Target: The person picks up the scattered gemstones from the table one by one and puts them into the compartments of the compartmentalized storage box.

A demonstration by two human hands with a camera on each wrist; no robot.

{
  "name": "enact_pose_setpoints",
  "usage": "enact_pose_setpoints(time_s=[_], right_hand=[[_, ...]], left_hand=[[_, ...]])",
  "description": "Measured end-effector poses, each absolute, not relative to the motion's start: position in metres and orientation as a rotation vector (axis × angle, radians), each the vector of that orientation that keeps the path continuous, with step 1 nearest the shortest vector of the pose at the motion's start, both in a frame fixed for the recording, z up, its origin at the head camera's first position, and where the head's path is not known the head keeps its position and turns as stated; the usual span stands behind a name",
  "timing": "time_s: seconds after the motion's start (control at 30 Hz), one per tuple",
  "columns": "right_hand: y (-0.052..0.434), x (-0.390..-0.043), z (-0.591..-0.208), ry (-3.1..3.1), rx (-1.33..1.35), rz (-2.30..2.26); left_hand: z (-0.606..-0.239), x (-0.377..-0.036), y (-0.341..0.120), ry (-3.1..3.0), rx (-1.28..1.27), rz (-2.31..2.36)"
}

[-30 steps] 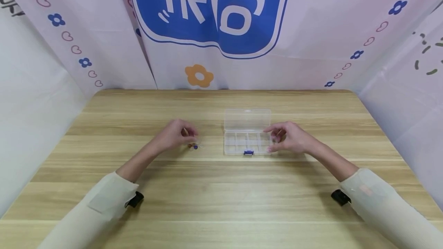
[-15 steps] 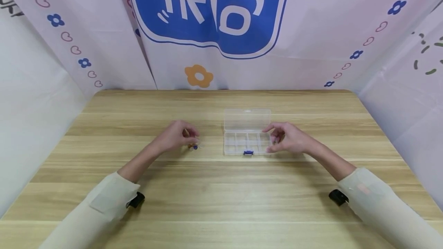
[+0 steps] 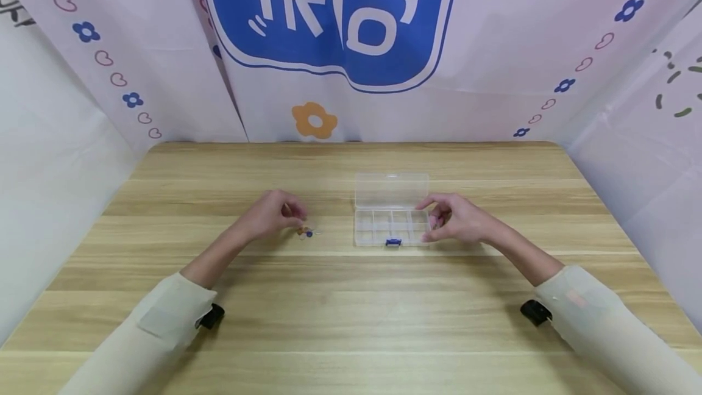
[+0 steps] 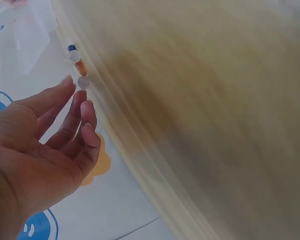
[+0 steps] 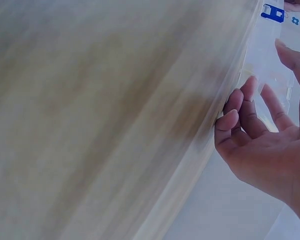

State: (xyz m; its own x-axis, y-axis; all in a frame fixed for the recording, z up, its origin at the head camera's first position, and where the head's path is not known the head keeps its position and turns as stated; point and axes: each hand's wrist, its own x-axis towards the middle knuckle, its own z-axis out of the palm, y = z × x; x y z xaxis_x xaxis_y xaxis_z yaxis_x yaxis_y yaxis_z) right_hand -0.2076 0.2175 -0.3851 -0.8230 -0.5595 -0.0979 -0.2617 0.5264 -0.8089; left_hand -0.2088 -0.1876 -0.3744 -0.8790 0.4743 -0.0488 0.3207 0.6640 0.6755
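Observation:
Several small bead-like pieces [image 3: 309,234], blue, orange and clear, lie in a little cluster left of the middle of the table. My left hand [image 3: 265,217] is right beside them, thumb and fingers loosely bent. In the left wrist view its fingertips [image 4: 67,80] are apart, with a clear round piece [image 4: 83,82] just beyond them. A clear divided plastic box [image 3: 364,243] stands to the right, its lid [image 3: 392,191] raised at the back and a blue latch [image 3: 393,242] on its front. My right hand [image 3: 463,218] grips its right end between thumb and index finger, other fingers curled.
The wood-grain table [image 3: 351,316] ends at a white printed cloth [image 3: 510,35] hanging behind it. Similar white cloth hangs at both sides. A small black device [image 3: 536,312] sits at the right sleeve.
My left hand has drawn back slightly to the left, uncovering more of the small pieces. My right hand stays on the box, which has not visibly moved.

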Motion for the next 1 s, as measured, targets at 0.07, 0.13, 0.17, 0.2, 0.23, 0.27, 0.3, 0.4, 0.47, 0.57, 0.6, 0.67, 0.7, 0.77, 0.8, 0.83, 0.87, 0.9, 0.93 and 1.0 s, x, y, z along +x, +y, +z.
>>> enact_pose_setpoints(time_s=[0.07, 0.13, 0.17, 0.2, 0.23, 0.27, 0.3, 0.4, 0.47, 0.57, 0.6, 0.67, 0.7, 0.77, 0.8, 0.83, 0.87, 0.9, 0.93, 1.0], right_hand=[[0.2176, -0.2080, -0.3847, 2.418, -0.681, -1.205], [0.2179, -0.2083, -0.3843, 2.413, -0.682, -1.211], [0.2180, -0.2084, -0.3841, 2.410, -0.682, -1.214], [0.2181, -0.2085, -0.3841, 2.408, -0.684, -1.216], [0.2181, -0.2087, -0.3840, 2.405, -0.687, -1.218], [0.2183, -0.2089, -0.3841, 2.405, -0.689, -1.217], [0.2184, -0.2091, -0.3842, 2.405, -0.692, -1.217], [0.2184, -0.2097, -0.3846, 2.405, -0.696, -1.212], [0.2183, -0.2098, -0.3847, 2.405, -0.695, -1.209], [0.2184, -0.2096, -0.3845, 2.400, -0.694, -1.206], [0.2186, -0.2095, -0.3844, 2.399, -0.695, -1.204], [0.2189, -0.2094, -0.3841, 2.395, -0.694, -1.203], [0.2192, -0.2094, -0.3839, 2.393, -0.693, -1.202], [0.2195, -0.2093, -0.3838, 2.389, -0.691, -1.201], [0.2196, -0.2093, -0.3838, 2.386, -0.694, -1.201], [0.2196, -0.2093, -0.3839, 2.383, -0.695, -1.202], [0.2196, -0.2095, -0.3840, 2.379, -0.697, -1.203], [0.2196, -0.2095, -0.3842, 2.377, -0.699, -1.204], [0.2195, -0.2097, -0.3844, 2.375, -0.702, -1.205], [0.2193, -0.2100, -0.3848, 2.372, -0.705, -1.207]], left_hand=[[-0.3743, -0.2090, -0.1880, 2.661, 0.643, 1.002], [-0.3749, -0.2098, -0.1880, 2.662, 0.639, 0.989], [-0.3752, -0.2101, -0.1878, 2.663, 0.632, 0.982], [-0.3755, -0.2104, -0.1877, 2.667, 0.631, 0.972], [-0.3757, -0.2105, -0.1876, 2.666, 0.624, 0.968], [-0.3762, -0.2107, -0.1874, 2.665, 0.618, 0.962], [-0.3761, -0.2106, -0.1872, 2.666, 0.612, 0.957], [-0.3761, -0.2100, -0.1873, 2.666, 0.601, 0.945], [-0.3759, -0.2097, -0.1874, 2.665, 0.599, 0.944], [-0.3761, -0.2097, -0.1877, 2.660, 0.602, 0.949], [-0.3760, -0.2096, -0.1878, 2.658, 0.606, 0.953], [-0.3762, -0.2097, -0.1880, 2.660, 0.609, 0.955], [-0.3762, -0.2098, -0.1881, 2.662, 0.614, 0.954], [-0.3761, -0.2097, -0.1882, 2.669, 0.619, 0.947], [-0.3760, -0.2097, -0.1883, 2.671, 0.613, 0.944], [-0.3758, -0.2096, -0.1882, 2.677, 0.611, 0.936], [-0.3757, -0.2094, -0.1884, 2.682, 0.609, 0.928], [-0.3754, -0.2091, -0.1884, 2.682, 0.604, 0.926], [-0.3752, -0.2089, -0.1885, 2.684, 0.600, 0.922], [-0.3746, -0.2082, -0.1885, 2.689, 0.595, 0.917]])
